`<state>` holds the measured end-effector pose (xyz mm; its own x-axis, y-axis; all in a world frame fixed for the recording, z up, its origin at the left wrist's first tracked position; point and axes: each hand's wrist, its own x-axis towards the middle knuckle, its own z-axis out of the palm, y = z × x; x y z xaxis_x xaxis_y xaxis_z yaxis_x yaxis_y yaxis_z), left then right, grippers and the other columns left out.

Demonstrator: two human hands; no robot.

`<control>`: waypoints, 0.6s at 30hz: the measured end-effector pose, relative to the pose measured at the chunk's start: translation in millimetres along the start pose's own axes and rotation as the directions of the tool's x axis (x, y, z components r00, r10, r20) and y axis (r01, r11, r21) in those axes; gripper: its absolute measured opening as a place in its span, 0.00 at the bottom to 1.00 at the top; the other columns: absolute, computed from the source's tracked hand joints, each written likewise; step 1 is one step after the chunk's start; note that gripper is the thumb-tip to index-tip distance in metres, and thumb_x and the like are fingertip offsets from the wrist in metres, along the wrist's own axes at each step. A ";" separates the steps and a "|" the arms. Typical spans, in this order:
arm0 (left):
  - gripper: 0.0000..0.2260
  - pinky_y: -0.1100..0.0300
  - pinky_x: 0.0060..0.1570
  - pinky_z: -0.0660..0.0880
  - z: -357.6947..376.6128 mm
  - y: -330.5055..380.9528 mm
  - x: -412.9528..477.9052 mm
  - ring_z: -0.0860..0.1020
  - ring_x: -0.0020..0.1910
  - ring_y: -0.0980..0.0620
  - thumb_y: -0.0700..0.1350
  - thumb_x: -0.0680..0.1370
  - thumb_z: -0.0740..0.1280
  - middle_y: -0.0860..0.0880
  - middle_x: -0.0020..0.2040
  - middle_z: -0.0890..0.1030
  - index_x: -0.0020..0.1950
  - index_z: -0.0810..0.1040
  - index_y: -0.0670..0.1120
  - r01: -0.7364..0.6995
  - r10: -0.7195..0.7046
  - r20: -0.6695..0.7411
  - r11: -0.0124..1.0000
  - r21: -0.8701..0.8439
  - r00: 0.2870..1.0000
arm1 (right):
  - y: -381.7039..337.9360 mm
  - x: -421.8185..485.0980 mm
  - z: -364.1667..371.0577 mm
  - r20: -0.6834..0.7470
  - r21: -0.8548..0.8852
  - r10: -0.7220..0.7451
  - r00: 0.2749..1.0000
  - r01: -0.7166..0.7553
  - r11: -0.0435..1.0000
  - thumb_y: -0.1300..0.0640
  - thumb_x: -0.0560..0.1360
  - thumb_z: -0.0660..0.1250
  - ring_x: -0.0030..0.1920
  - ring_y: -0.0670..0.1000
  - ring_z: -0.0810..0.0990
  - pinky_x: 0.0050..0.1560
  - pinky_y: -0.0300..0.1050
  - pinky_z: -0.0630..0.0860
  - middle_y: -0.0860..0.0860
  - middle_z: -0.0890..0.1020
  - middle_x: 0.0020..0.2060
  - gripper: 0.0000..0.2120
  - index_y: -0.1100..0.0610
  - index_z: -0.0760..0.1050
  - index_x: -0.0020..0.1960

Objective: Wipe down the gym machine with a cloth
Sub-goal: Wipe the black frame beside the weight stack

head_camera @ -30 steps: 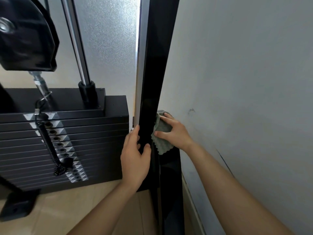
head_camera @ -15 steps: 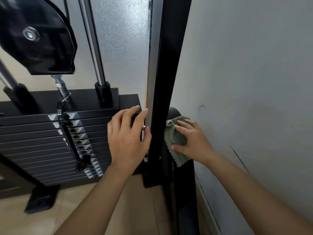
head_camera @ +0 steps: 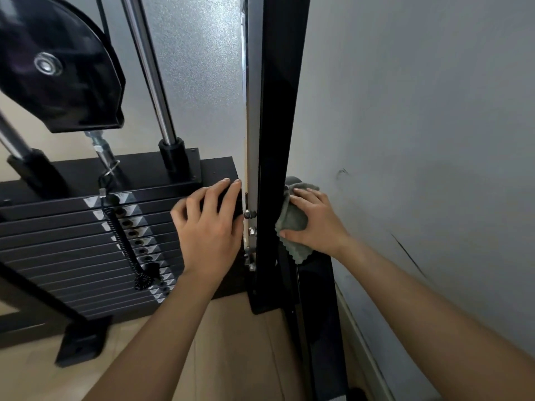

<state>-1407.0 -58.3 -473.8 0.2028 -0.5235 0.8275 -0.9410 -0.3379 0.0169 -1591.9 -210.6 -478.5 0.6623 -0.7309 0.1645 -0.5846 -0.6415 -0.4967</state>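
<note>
Glossy black metal upright post (head_camera: 279, 117); chrome guide rod (head_camera: 150, 73); soft grey cloth (head_camera: 292, 221), scalloped edge; matt weight stack (head_camera: 72, 235).

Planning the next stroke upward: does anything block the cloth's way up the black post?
Nothing visible does. The right hand holds the cloth against the right side of the black post, which is bare to the frame top. The bolts sit on its left side; the wall stands off to the right.
</note>
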 end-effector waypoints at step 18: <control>0.22 0.47 0.58 0.65 7.0 -1.4 -4.8 0.72 0.63 0.46 0.49 0.78 0.70 0.51 0.68 0.78 0.72 0.76 0.50 0.017 -0.018 -0.032 0.999 -0.043 0.999 | -1.5 9.3 -0.4 0.013 0.025 0.088 0.996 -0.088 0.996 0.39 0.69 0.75 0.78 0.51 0.59 0.76 0.53 0.63 0.45 0.58 0.80 0.42 0.46 0.63 0.78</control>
<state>-1404.8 -60.8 -481.7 0.2111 -0.4917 0.8448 -0.9483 -0.3126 0.0551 -1585.1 -216.4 -475.9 0.6142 -0.7815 0.1093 -0.6288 -0.5684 -0.5306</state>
